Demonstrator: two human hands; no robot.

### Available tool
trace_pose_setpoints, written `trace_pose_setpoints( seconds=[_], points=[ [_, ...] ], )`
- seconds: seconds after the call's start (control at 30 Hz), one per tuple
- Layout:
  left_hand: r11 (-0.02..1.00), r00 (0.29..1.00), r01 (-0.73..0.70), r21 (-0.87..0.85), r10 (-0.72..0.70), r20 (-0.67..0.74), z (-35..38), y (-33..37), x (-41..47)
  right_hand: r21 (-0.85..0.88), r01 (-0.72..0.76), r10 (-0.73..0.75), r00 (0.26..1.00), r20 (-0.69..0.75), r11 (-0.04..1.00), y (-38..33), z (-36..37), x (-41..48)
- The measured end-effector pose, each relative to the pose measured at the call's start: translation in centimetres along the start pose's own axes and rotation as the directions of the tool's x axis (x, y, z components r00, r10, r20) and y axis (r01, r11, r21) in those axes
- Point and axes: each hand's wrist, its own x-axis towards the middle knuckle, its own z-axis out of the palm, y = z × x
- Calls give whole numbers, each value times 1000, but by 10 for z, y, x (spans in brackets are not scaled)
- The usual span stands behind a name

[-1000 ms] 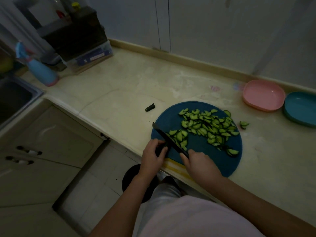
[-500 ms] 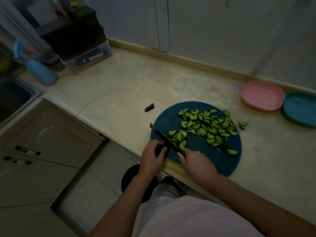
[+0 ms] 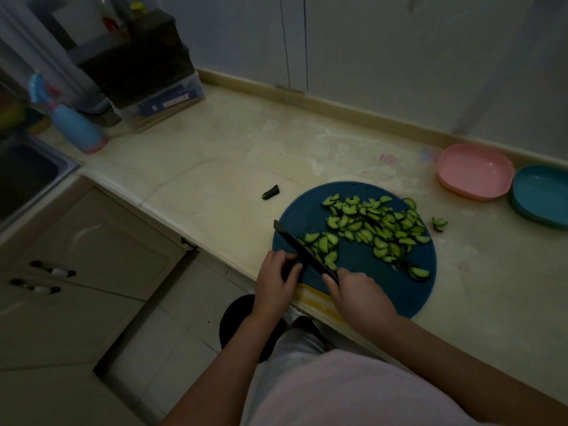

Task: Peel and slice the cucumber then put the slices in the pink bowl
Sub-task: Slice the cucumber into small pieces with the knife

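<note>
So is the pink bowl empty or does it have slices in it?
Empty. The pink bowl shows only bare pink inside; the slices lie on the blue cutting board.

Small moves only. Knife [image 3: 302,252]: half a second back the tip had slid a shade toward my left; now it is out again where it began on the board [image 3: 368,281]. Right hand [image 3: 359,295] went with it, forward and back toward the table edge. Left hand [image 3: 275,282], on the cucumber end [image 3: 289,270]: thumb edged slightly nearer the blade. Slices [image 3: 325,245] beside the blade look a little reshuffled; too dim to tell if there are more.
</note>
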Motion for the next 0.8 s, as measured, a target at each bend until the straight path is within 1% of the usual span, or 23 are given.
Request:
trace_pose_setpoints(
  seconds=[0.1, 0.33, 0.6, 0.8],
  points=[
    [1000, 1000, -2, 7, 2, -8, 0, 0, 0, 6, 11, -11, 1000, -23, 1000, -1, -3, -2],
    [1000, 1000, -24, 15, 24, -13, -1, 1, 1, 17, 25, -24, 999, -25, 1000, -2, -3, -3],
    [1000, 1000, -8, 9, 8, -6, 0, -2, 1, -54, 42, -43, 999, -12, 998, -6, 6, 8],
    [999, 998, -33, -4, 33, 46, -7, -5, 3, -44, 7, -8, 1000, -17, 999, 1, 7, 5]
  ],
)
